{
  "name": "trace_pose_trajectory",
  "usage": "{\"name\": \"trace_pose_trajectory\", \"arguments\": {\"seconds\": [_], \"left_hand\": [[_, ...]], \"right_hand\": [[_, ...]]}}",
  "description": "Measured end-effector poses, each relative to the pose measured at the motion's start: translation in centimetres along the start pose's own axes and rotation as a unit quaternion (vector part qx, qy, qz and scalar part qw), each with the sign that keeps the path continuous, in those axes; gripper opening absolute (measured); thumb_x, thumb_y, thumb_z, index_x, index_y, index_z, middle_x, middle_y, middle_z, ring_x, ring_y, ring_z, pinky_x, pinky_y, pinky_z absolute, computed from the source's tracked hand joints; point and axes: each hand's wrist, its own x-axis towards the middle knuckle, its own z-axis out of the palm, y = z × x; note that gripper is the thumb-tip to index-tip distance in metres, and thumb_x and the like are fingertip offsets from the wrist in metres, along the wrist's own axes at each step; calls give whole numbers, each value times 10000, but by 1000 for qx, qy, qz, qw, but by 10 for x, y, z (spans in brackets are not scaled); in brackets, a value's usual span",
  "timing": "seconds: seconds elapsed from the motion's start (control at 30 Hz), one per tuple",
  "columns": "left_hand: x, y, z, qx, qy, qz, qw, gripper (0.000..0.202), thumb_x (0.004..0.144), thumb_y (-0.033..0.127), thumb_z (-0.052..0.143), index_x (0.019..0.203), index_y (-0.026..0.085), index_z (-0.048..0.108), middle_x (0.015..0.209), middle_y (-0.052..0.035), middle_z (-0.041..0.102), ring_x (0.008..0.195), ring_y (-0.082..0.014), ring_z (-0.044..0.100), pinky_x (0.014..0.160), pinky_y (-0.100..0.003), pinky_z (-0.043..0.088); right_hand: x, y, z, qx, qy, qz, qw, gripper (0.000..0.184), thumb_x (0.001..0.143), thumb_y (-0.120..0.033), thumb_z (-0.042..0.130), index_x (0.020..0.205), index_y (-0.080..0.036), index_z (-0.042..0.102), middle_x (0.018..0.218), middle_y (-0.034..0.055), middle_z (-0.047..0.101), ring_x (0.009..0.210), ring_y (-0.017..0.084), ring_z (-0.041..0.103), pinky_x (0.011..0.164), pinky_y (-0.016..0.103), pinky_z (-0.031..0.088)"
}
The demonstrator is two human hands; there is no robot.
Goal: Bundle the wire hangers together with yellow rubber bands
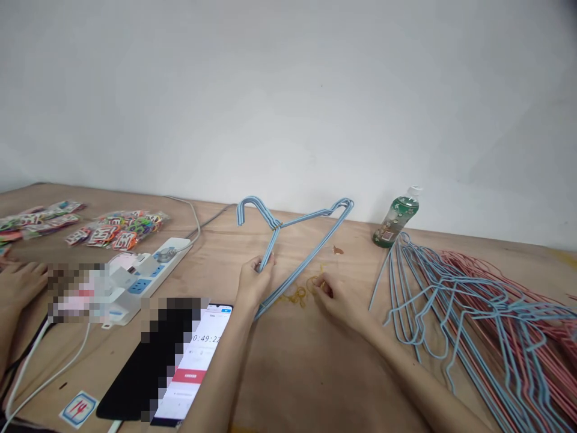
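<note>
My left hand [256, 278] is closed around one arm of a small bundle of light-blue clothes hangers [311, 257], held up with the hooks toward the upper left. Just below the hooks, a yellowish band [276, 226] circles their necks. Low over the table, my right hand [332, 293] has its fingertips pinched at a yellow rubber band [311, 284]. More yellow rubber bands [297, 296] lie in a loose tangle beside it, partly behind the hangers.
Blue hangers [451, 288] and pink hangers [478, 264] are heaped at right, near a green-labelled bottle [396, 219]. Left are a power strip [166, 252], cables, a phone [193, 367], a black device [148, 355], bagged colourful items [121, 228] and another person's hand [22, 282].
</note>
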Motion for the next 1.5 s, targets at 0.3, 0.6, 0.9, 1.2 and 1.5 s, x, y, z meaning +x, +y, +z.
{"name": "trace_pose_trajectory", "arguments": {"seconds": [0.3, 0.6, 0.9, 1.2, 1.5], "left_hand": [[-1, -11, 3, 28, -10, 1, 1000, 350, 644, 500, 682, 640, 150, 682, 568, 14, 576, 617, -153, 503, 566, -231, 325], [-3, 1, 0, 6, 7, 1, 1000, 372, 629, 539, 683, 627, 167, 668, 612, 6, 603, 660, -153, 524, 585, -226, 345], [-3, -2, 1, -19, 8, -10, 1000, 417, 613, 570, 711, 648, 156, 676, 592, 18, 561, 607, -124, 468, 542, -229, 297], [-16, 15, 3, -80, -54, -66, 993, 492, 568, 622, 732, 678, 156, 622, 475, 92, 375, 445, -56, 295, 452, -215, 206], [-29, 16, 20, -160, -172, -135, 963, 509, 601, 618, 725, 672, 196, 450, 527, 123, 271, 415, -28, 215, 410, -183, 145]], "right_hand": [[14, 10, -47, 64, 33, 40, 997, 165, 784, -354, 539, 733, -197, 533, 616, -18, 536, 537, 115, 474, 515, 249, 386], [4, 6, -5, 43, 38, 41, 998, 82, 824, -294, 493, 832, -212, 491, 651, -23, 557, 569, 127, 517, 536, 250, 351], [-16, -10, 28, 32, -26, -21, 999, 102, 838, -230, 500, 754, -216, 444, 644, -28, 495, 592, 124, 442, 572, 254, 316], [-2, -24, -20, 143, -66, -20, 987, 215, 851, -406, 567, 803, -201, 524, 647, -28, 545, 554, 101, 478, 515, 226, 381], [-5, -37, -49, 304, -91, 5, 948, 290, 765, -419, 698, 862, -205, 528, 666, -47, 529, 578, 93, 490, 482, 210, 410]]}}
